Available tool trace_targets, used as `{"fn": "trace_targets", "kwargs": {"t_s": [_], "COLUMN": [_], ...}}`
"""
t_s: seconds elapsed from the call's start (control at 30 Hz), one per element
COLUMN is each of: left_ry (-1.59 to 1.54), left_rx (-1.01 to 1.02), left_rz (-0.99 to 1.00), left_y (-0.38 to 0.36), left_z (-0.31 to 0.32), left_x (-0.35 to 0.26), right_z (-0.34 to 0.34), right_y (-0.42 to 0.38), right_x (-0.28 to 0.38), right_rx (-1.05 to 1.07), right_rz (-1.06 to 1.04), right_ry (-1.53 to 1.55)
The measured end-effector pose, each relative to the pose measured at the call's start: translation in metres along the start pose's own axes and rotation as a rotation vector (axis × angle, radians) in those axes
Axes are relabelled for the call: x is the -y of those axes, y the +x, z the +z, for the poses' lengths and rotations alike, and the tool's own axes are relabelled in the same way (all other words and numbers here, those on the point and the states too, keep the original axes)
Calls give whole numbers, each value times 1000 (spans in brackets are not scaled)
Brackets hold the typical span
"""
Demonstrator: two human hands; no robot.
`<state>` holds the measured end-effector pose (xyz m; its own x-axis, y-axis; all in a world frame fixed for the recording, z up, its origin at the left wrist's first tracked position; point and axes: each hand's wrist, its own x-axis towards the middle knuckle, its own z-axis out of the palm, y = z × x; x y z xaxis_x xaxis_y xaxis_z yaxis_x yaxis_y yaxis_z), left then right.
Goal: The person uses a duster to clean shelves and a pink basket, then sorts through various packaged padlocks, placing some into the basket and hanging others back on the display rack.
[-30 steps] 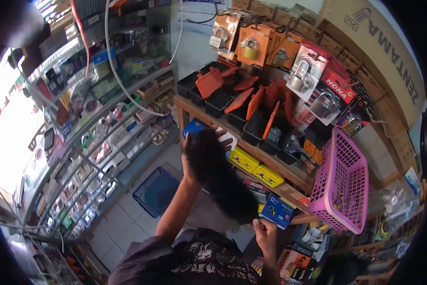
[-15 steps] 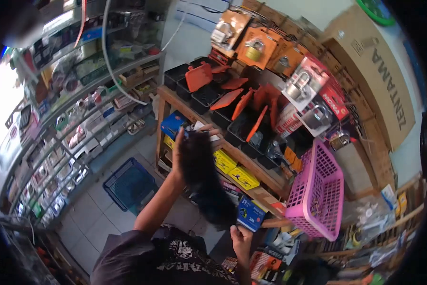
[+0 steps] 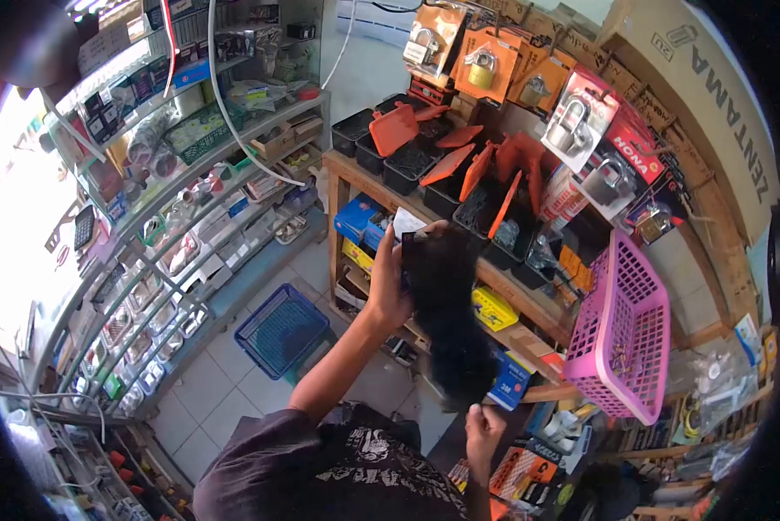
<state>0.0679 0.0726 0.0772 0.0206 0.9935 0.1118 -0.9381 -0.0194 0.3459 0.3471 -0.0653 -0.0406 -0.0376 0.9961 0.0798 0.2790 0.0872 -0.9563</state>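
A long black fuzzy duster (image 3: 449,317) slants across the front of the wooden rack, its surface smeared and its kind not fully clear. My left hand (image 3: 391,285) is wrapped along the upper left side of it, with fingers partly hidden behind. At the lower end my right hand (image 3: 483,427) is closed, thumb uppermost; what lies inside the fist is hidden. Behind the duster are a blue box (image 3: 509,382) and a yellow box (image 3: 495,308) on the rack's lower shelf.
Black bins with orange lids (image 3: 393,130) line the wooden rack (image 3: 529,304). Packaged padlocks (image 3: 572,124) hang above them. A pink basket (image 3: 620,356) is at the right. On the tiled floor stands a blue basket (image 3: 277,334), near metal-railed goods shelves (image 3: 138,252).
The view has shifted, so the rack and baskets appear farther right. Both hands remain at the black duster, the left at its upper part and the right at its lower end.
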Motion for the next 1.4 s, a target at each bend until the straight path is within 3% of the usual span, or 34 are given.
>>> {"fn": "trace_targets", "kwargs": {"t_s": [0.03,0.1,0.13,0.17,0.23,0.33,0.37,0.43,0.47,0.5,0.57,0.6,0.63,0.7,0.77,0.83,0.87,0.93,0.97,1.03,1.07,1.1,1.17,1.2,1.23,1.3,1.33,1.4], "left_ry": [6,4,-135,-97,21,43,47,27,29,8,-35,-6,-5,-37,-94,117,119,-98,-99,-411,-28,-28,-391,-191,-192,430,114,6], "left_rx": [-6,172,455,431,-68,-145,-143,334,337,217,-26,238,241,-2,27,352,356,20,19,406,385,389,348,36,35,84,245,146], "left_rz": [-14,14,-4,5,19,-13,-21,80,75,60,30,34,28,-57,-112,21,18,-112,-114,-83,-51,-54,-116,-114,-117,35,97,-2], "left_y": [-2,0,7,12,-6,-8,-6,-1,0,0,-2,1,1,0,-1,5,3,-4,-2,8,3,1,-5,-3,-2,2,-9,2], "left_z": [-1,-7,-11,-13,1,5,-2,-15,-15,-15,-12,-24,-23,-20,-20,-26,-23,-18,-24,-33,-25,-29,-29,-26,-34,-56,-45,-86], "left_x": [1,3,1,2,6,9,12,17,17,17,17,21,19,13,14,17,15,12,14,19,16,15,11,11,14,20,19,18], "right_z": [-1,5,8,11,7,9,10,11,11,9,7,9,10,9,9,6,8,9,10,12,13,14,13,12,12,12,9,2], "right_y": [0,-2,-2,-3,3,1,1,0,1,0,-2,-2,-3,-2,-2,-2,0,0,-2,-4,-3,-2,-1,-3,-5,-5,-1,-3], "right_x": [-7,24,29,31,23,32,34,31,23,19,28,33,36,27,32,27,23,19,21,25,30,26,17,17,16,17,19,-1], "right_rx": [-26,57,64,68,-26,3,48,86,19,-46,19,34,46,-7,46,101,27,-53,-54,131,81,76,-25,-24,90,189,97,-44], "right_rz": [-14,-26,-54,-85,-26,-15,-42,-68,-49,-28,-53,-40,-28,-44,-51,-85,-74,-35,-33,-41,-60,-62,-68,-64,-37,-8,-16,0], "right_ry": [16,-66,-84,-103,-89,-58,-79,-95,-68,-43,-142,-127,-111,-91,-138,-133,-128,-96,-96,-100,-107,-106,-90,-93,-122,-146,-138,-62]}}
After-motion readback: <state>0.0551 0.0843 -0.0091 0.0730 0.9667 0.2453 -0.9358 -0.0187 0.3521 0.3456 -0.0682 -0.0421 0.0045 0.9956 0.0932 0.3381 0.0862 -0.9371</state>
